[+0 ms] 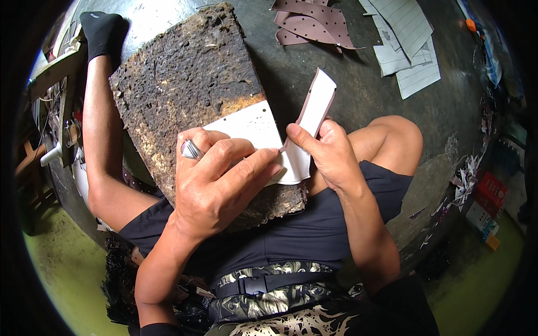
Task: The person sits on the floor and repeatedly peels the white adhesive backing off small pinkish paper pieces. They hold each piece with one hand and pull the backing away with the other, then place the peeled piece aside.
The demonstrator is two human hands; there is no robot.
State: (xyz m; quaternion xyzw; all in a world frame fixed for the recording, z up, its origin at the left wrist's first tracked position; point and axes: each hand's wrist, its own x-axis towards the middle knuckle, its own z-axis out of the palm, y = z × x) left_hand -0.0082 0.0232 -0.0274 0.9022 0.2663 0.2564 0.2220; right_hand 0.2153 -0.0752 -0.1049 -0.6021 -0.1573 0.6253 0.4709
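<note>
A white-backed piece of mauve dotted sheet material lies on a rough dark board across my lap. My left hand, wearing a silver ring, rests over it. Its fingers are closed at the piece's right edge; the thumb is mostly hidden. My right hand grips the lower part of a narrow white-backed strip with mauve edges, thumb on top. The strip points up and away, just past the board's right edge. Whether strip and piece are joined, I cannot tell.
Mauve dotted pieces lie in a pile on the dark floor ahead. White lined sheets overlap at the far right. A wooden frame stands at left. Scraps and a red packet lie at right.
</note>
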